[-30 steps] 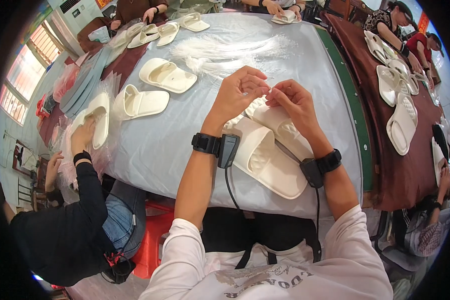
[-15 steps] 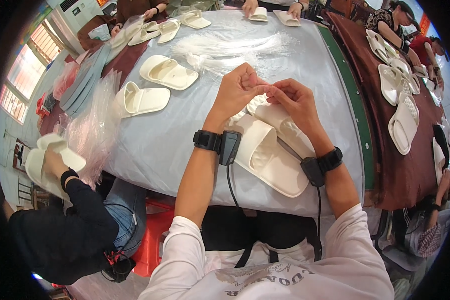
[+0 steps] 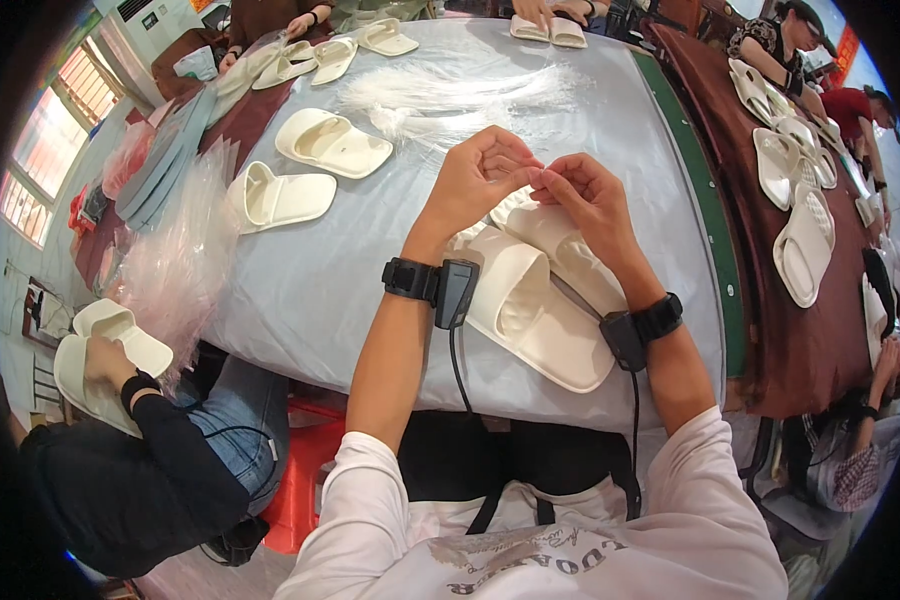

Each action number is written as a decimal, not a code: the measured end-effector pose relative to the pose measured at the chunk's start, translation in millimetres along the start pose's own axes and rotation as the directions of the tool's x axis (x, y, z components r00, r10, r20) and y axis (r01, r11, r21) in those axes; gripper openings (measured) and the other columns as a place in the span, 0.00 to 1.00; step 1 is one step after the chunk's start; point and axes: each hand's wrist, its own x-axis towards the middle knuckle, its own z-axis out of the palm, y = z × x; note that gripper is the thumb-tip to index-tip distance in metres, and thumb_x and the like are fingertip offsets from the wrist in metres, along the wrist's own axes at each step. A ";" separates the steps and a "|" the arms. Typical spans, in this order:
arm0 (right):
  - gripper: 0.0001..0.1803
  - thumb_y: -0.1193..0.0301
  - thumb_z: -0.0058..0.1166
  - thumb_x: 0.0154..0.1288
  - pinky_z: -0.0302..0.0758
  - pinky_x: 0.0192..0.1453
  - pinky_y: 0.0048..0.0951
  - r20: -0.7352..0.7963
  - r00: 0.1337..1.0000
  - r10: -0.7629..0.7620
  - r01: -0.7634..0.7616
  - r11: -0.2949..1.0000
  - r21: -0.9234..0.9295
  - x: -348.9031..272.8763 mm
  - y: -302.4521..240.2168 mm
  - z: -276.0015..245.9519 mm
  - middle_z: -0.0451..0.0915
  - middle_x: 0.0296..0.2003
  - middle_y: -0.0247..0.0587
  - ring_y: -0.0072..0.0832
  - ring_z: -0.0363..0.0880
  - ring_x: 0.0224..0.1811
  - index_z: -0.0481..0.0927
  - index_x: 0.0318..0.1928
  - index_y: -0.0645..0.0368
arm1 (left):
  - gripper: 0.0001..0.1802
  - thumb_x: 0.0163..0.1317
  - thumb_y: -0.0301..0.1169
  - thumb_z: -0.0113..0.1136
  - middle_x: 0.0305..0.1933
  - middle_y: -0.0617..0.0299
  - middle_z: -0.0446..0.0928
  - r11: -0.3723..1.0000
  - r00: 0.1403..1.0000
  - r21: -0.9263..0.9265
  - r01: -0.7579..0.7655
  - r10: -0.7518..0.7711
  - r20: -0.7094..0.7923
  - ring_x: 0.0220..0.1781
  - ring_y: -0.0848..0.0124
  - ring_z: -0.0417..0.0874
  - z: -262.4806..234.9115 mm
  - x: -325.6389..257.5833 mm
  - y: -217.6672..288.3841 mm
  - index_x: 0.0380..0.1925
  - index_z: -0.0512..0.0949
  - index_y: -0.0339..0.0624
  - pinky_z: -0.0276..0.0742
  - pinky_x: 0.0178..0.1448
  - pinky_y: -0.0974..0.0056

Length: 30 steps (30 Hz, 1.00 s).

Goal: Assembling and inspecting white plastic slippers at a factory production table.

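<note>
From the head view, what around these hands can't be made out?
All in the head view:
Anything pinched by the left hand or right hand: too small to tell.
Lower end of the slipper under the right hand: hidden behind the right wrist.
Strands in the glossy bundle: too fine to count.

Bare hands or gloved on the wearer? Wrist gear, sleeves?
Left hand and right hand are ungloved. Each wrist wears a black strap with a dark, boxy module trailing a thin black cable. White sleeves end near the elbows.

Smooth, matt, plastic-looking slippers [image 3: 542,328]
</note>
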 end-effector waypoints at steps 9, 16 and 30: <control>0.09 0.70 0.59 0.75 0.80 0.45 0.21 0.009 1.000 -0.011 0.013 0.989 -0.150 -0.3 1.2 -2.4 0.83 0.37 0.34 0.17 0.82 0.40 0.80 0.47 0.64 | 0.14 0.61 0.28 0.73 0.39 0.62 0.84 0.991 1.000 0.135 0.011 -0.013 0.019 0.41 0.74 0.88 -2.4 -3.6 2.7 0.40 0.76 0.39 0.79 0.50 0.68; 0.09 0.71 0.55 0.77 0.80 0.47 0.22 0.026 0.999 0.027 -0.024 0.994 -0.109 -3.3 -1.7 -1.4 0.82 0.36 0.33 0.16 0.80 0.40 0.78 0.45 0.66 | 0.12 0.64 0.25 0.66 0.40 0.63 0.80 0.993 0.997 0.116 -0.011 0.002 0.078 0.43 0.77 0.82 0.4 -3.7 -0.7 0.35 0.69 0.42 0.79 0.50 0.67; 0.11 0.66 0.51 0.79 0.80 0.44 0.26 -0.078 0.990 -0.120 0.127 0.988 0.086 4.6 9.0 -40.1 0.78 0.36 0.34 0.20 0.80 0.38 0.77 0.43 0.62 | 0.31 0.64 0.48 0.71 0.47 0.51 0.78 0.661 0.955 0.733 0.159 -0.292 0.056 0.46 0.63 0.82 22.2 -43.5 64.1 0.55 0.76 0.34 0.80 0.53 0.61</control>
